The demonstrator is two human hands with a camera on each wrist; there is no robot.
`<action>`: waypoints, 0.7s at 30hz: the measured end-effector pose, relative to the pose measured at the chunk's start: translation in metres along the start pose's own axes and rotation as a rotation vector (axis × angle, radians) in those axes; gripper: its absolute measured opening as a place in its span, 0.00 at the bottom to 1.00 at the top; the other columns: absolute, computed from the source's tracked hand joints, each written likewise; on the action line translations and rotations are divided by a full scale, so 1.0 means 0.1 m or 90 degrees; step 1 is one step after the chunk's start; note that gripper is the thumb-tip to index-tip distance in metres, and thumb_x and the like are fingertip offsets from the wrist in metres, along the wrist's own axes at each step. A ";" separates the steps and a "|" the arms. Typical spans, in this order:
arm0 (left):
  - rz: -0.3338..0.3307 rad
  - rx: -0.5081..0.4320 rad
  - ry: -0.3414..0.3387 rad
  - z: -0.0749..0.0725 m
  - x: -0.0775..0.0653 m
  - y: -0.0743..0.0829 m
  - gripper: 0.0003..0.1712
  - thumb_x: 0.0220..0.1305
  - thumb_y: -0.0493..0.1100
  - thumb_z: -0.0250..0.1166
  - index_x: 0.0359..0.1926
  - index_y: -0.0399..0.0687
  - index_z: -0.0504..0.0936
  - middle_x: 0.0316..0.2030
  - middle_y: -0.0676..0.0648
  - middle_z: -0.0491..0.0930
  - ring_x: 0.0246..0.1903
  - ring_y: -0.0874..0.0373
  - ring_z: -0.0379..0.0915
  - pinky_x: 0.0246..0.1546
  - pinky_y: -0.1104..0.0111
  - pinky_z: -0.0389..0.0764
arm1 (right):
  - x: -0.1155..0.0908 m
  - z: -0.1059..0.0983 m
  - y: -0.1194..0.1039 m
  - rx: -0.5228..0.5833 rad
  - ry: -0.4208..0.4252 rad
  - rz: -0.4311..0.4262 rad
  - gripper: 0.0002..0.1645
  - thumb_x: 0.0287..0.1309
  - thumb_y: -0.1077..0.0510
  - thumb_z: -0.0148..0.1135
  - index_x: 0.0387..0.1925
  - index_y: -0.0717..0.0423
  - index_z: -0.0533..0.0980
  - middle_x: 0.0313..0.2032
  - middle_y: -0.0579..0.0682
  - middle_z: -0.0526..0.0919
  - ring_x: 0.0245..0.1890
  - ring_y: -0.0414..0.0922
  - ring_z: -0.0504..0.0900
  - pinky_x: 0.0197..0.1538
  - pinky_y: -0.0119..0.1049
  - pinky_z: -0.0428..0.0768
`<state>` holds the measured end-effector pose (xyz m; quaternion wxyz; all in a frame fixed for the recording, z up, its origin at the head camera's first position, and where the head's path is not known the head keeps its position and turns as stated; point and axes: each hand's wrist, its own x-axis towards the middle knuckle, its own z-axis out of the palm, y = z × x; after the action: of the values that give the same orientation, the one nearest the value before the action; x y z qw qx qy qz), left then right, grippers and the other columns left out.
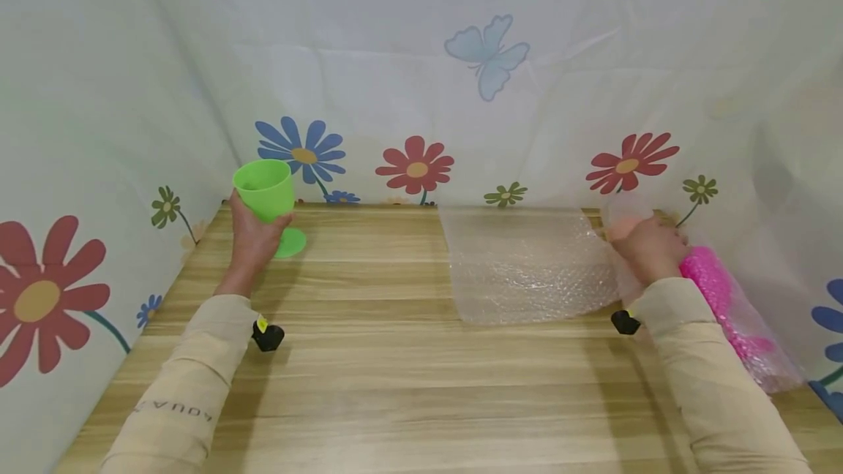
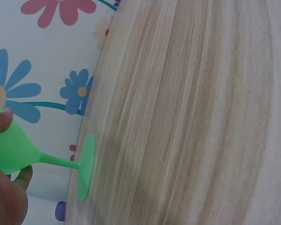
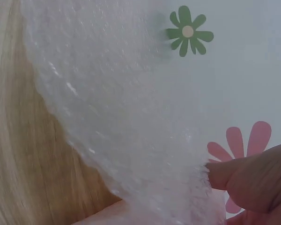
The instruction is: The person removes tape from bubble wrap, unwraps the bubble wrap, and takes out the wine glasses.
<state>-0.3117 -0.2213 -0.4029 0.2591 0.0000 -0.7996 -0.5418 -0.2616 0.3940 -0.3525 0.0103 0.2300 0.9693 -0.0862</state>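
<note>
Green goblet [image 1: 273, 200]: from the head view I find it at the far left of the wood-grain table [image 1: 421, 393], grasped round the bowl by the left hand [image 1: 253, 238], its foot [image 1: 291, 243] just beside the wrist side of that hand. The left sleeve [image 1: 184, 386] carries dark lettering that I read, upside down or creased, as roughly "AQUA". A yellow tag [image 1: 262, 322] sits on the black device [image 1: 268, 337] near that wrist; any print there is too small for me. The right hand [image 1: 650, 247], somewhat blurred, grips the edge of a clear bubble-wrap sheet [image 1: 530, 269], with a bright pink bundle [image 1: 707, 280] beside it. Behind hangs a flowered cloth [image 1: 369, 79].

My left wrist view gives me the goblet's slim stem [image 2: 58, 160], which the hand hides from the head camera; the foot shows edge-on, though I cannot tell whether it touches the table.

My right wrist view is mostly bubble wrap, pinched by a digit [image 3: 225, 174] at its border; the remaining fingers I can't make out. Pink bundle and lettering appear only from the head.
</note>
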 end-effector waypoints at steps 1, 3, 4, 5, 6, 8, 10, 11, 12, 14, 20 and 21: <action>0.000 -0.001 0.000 0.00 0.00 0.00 0.55 0.50 0.36 0.70 0.69 0.52 0.42 0.61 0.43 0.57 0.59 0.50 0.55 0.61 0.60 0.55 | -0.01 -0.01 0.00 0.008 -0.019 0.010 0.57 0.54 0.35 0.53 0.56 0.85 0.49 0.45 0.81 0.60 0.46 0.73 0.61 0.46 0.70 0.63; -0.002 0.001 0.001 0.00 0.01 -0.01 0.55 0.50 0.36 0.70 0.69 0.52 0.42 0.62 0.42 0.57 0.59 0.50 0.55 0.61 0.60 0.55 | -0.01 -0.02 0.01 0.022 -0.052 0.032 0.60 0.52 0.36 0.56 0.59 0.84 0.43 0.49 0.80 0.58 0.49 0.73 0.60 0.47 0.71 0.61; -0.003 0.001 0.000 0.00 0.01 -0.01 0.55 0.51 0.36 0.70 0.70 0.52 0.42 0.62 0.42 0.57 0.60 0.50 0.55 0.61 0.61 0.55 | -0.02 -0.02 0.02 0.025 -0.064 0.037 0.62 0.51 0.37 0.57 0.60 0.84 0.41 0.50 0.81 0.57 0.50 0.74 0.59 0.48 0.72 0.60; -0.006 0.004 0.000 -0.01 0.01 -0.02 0.55 0.51 0.36 0.70 0.70 0.52 0.42 0.62 0.42 0.56 0.60 0.50 0.55 0.61 0.60 0.54 | -0.02 -0.02 0.02 0.029 -0.070 0.039 0.63 0.50 0.38 0.58 0.60 0.84 0.39 0.52 0.81 0.56 0.51 0.75 0.58 0.48 0.72 0.59; -0.007 0.005 0.001 -0.01 0.01 -0.02 0.55 0.51 0.37 0.70 0.70 0.52 0.41 0.62 0.42 0.56 0.60 0.49 0.55 0.62 0.60 0.54 | -0.03 -0.02 0.02 0.033 -0.073 0.039 0.62 0.50 0.39 0.59 0.60 0.83 0.39 0.52 0.81 0.56 0.52 0.75 0.58 0.49 0.72 0.59; -0.013 0.006 0.002 -0.01 0.01 -0.03 0.55 0.51 0.37 0.70 0.70 0.52 0.41 0.62 0.42 0.56 0.60 0.49 0.55 0.62 0.60 0.54 | -0.03 -0.01 0.03 0.041 -0.064 0.029 0.61 0.50 0.40 0.59 0.60 0.83 0.40 0.51 0.80 0.57 0.51 0.75 0.59 0.48 0.72 0.60; -0.014 0.001 0.001 -0.02 0.01 -0.03 0.55 0.50 0.37 0.71 0.70 0.52 0.42 0.62 0.42 0.57 0.60 0.49 0.55 0.62 0.60 0.55 | -0.05 0.00 0.05 0.049 -0.049 0.015 0.58 0.51 0.40 0.59 0.59 0.83 0.43 0.49 0.79 0.59 0.49 0.74 0.62 0.45 0.71 0.64; -0.016 -0.001 0.001 -0.02 0.01 -0.03 0.55 0.50 0.36 0.71 0.70 0.52 0.42 0.62 0.42 0.57 0.60 0.49 0.55 0.62 0.59 0.55 | -0.06 0.01 0.06 0.053 -0.040 0.008 0.58 0.50 0.40 0.59 0.58 0.83 0.44 0.47 0.79 0.60 0.47 0.73 0.63 0.43 0.70 0.66; -0.016 -0.005 0.001 -0.02 0.00 -0.03 0.55 0.50 0.37 0.71 0.70 0.53 0.42 0.62 0.42 0.57 0.60 0.49 0.55 0.62 0.59 0.55 | -0.07 0.01 0.07 0.059 -0.029 0.003 0.57 0.50 0.40 0.59 0.57 0.82 0.45 0.45 0.78 0.61 0.46 0.73 0.64 0.41 0.68 0.67; -0.017 -0.008 0.000 -0.03 0.00 -0.03 0.55 0.50 0.37 0.71 0.70 0.53 0.42 0.62 0.42 0.57 0.60 0.49 0.55 0.62 0.59 0.55 | -0.10 0.02 0.08 0.069 -0.007 -0.006 0.56 0.49 0.39 0.59 0.56 0.82 0.47 0.43 0.78 0.62 0.44 0.72 0.65 0.38 0.66 0.70; -0.023 -0.015 -0.006 -0.03 0.00 -0.01 0.55 0.51 0.36 0.70 0.70 0.55 0.41 0.62 0.42 0.56 0.61 0.49 0.54 0.62 0.58 0.54 | -0.12 -0.09 0.10 0.080 0.016 -0.011 0.56 0.47 0.40 0.62 0.55 0.81 0.48 0.45 0.81 0.60 0.47 0.75 0.61 0.41 0.68 0.65; -0.024 -0.014 -0.007 -0.03 0.00 -0.01 0.55 0.52 0.36 0.70 0.70 0.55 0.41 0.63 0.42 0.56 0.61 0.49 0.54 0.62 0.58 0.54 | -0.12 -0.13 0.11 0.079 0.018 -0.012 0.55 0.47 0.41 0.62 0.55 0.81 0.48 0.46 0.81 0.60 0.47 0.75 0.61 0.41 0.68 0.64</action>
<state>-0.3109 -0.2242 -0.4031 0.2448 0.0092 -0.7947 -0.5553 -0.2456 0.4003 -0.3410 -0.0188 0.2220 0.9644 -0.1426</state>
